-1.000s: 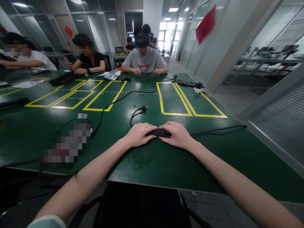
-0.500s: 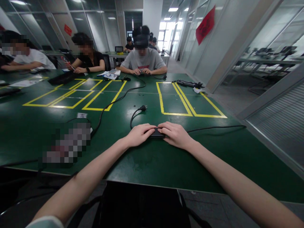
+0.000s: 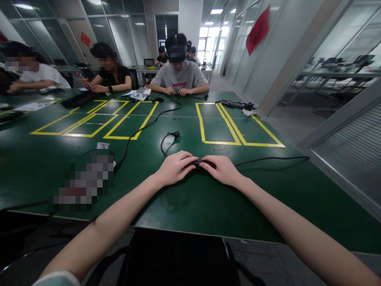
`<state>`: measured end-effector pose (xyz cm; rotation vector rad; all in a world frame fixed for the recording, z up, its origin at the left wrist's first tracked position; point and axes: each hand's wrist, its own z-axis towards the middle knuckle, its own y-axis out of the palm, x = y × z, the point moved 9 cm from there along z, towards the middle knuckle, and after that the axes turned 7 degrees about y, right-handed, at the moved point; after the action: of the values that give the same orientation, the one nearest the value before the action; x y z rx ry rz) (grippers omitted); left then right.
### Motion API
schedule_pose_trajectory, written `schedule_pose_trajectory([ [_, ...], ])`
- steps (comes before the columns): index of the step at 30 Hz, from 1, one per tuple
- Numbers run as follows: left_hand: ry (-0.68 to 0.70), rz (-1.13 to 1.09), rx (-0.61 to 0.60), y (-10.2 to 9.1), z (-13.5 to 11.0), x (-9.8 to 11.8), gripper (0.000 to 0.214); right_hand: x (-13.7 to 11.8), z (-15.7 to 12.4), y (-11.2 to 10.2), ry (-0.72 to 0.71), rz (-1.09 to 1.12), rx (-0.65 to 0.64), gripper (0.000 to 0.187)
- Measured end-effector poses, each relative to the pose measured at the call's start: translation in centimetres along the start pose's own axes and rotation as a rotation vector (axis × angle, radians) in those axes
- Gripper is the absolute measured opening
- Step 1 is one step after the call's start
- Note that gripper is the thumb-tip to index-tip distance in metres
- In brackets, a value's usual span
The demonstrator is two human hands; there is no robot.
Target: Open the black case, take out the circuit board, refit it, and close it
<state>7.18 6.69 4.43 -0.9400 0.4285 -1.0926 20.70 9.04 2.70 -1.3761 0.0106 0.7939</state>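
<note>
A black power adapter (image 3: pixel 199 163) is held between my two hands just above or on the green table; I cannot tell whether it touches. My left hand (image 3: pixel 175 169) grips its left end, thumb on the near side and fingers over the far side. At the right end, my right hand (image 3: pixel 222 169) closes round it in much the same way. Only a narrow dark strip shows between the fingertips. Beyond my left hand, a short cord curves to a black plug (image 3: pixel 176 134). A thin cable (image 3: pixel 272 160) runs out to the right.
A blurred-out power strip or similar object (image 3: pixel 86 180) lies at left near a small numbered label (image 3: pixel 102 145). Yellow tape outlines (image 3: pixel 222 143) mark the green table (image 3: pixel 184 206). A folded black tripod-like item (image 3: pixel 236 104) lies far right. Several people sit across the table.
The adapter has tipped so that a narrow edge shows instead of its broad face. Its plug has shifted slightly left and turned. My fingers have moved on both ends.
</note>
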Motion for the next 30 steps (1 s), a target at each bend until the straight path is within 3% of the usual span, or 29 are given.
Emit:
schedule_pose_trajectory([
  [4,0.002,-0.024,-0.010,0.1,0.0,0.1,0.039,-0.1,0.0,-0.2,0.010,-0.112,0.040,0.046],
  [8,0.034,0.027,-0.055,0.7,0.0,0.5,0.061,0.9,0.2,0.2,0.103,-0.216,0.043,0.060],
  [16,0.070,0.194,-0.166,2.1,0.2,0.7,0.050,2.3,0.2,1.2,0.147,-0.081,-0.020,0.070],
  [20,0.096,0.189,-0.212,2.4,0.1,0.9,0.050,2.1,0.1,1.5,0.137,-0.086,-0.078,0.064],
  [23,0.084,0.170,-0.214,2.3,0.1,0.7,0.047,1.2,-0.1,0.4,0.100,-0.055,-0.005,0.050],
  [26,0.036,0.129,-0.194,2.1,0.1,0.3,0.043,-0.8,-0.6,-0.5,-0.077,0.029,0.038,0.027],
  [30,-0.012,0.078,-0.203,2.1,0.1,-0.3,0.039,-2.1,-1.1,-0.2,-0.228,0.007,-0.009,0.023],
])
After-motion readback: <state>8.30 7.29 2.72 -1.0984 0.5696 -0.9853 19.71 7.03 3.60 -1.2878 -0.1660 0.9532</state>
